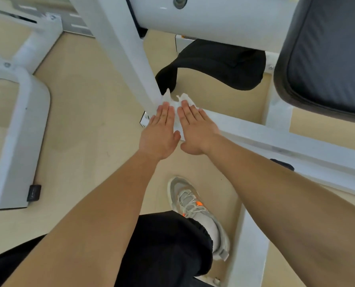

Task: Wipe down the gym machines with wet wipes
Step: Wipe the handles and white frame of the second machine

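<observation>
**Hands pressed flat on a wipe at the foot of the frame**

Machine came first in size: a white painted steel gym machine frame (122,48) filled the upper view, its slanted upright running down to a low white horizontal bar (275,139) close to the beige floor (79,96). A dark grey padded vinyl seat (327,59) sat at the right, and a black curved pad (213,65) hung beneath the frame's thick tube.

Both bare arms reached down to the joint where the upright met the bar. The left hand (160,135) and the right hand (195,129) lay side by side, fingers straight and together, palms down, gripping nothing.

Under them lay the thin white crumpled wet wipe (185,99), spread over the joint with its ragged edge poking out past the fingertips and a strip showing between the hands.

The wipe looked very light, limp and damp, likely to bunch or slide on the smooth paint and to tear if dragged over a bolt or a sharp corner. Broad, flat pressure probably suited it best. To lift it, pinching a free edge near the fingertips seemed the surest hold.
</observation>
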Demonstrator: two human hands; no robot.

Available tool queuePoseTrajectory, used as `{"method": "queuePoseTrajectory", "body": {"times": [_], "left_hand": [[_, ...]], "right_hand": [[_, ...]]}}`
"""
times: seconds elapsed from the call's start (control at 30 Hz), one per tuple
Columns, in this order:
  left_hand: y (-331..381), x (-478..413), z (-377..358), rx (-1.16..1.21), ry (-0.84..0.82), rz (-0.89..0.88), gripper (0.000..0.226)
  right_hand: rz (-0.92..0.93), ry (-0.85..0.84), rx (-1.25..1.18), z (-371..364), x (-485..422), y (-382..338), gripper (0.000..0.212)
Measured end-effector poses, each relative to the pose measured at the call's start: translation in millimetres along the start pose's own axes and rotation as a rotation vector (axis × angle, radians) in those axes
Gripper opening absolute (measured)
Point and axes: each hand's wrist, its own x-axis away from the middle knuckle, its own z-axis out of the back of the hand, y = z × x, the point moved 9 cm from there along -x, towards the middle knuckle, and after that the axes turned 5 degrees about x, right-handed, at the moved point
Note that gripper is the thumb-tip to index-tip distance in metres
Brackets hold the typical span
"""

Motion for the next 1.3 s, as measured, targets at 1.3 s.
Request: {"method": "queuePoseTrajectory", "body": {"times": [1.3], "left_hand": [[91.9, -5.9, 29.9, 0.058, 0.354, -0.205, 0.017]], "right_hand": [[-0.041, 0.173, -0.195, -26.0, 82.8, 66.4, 0.073]]}}
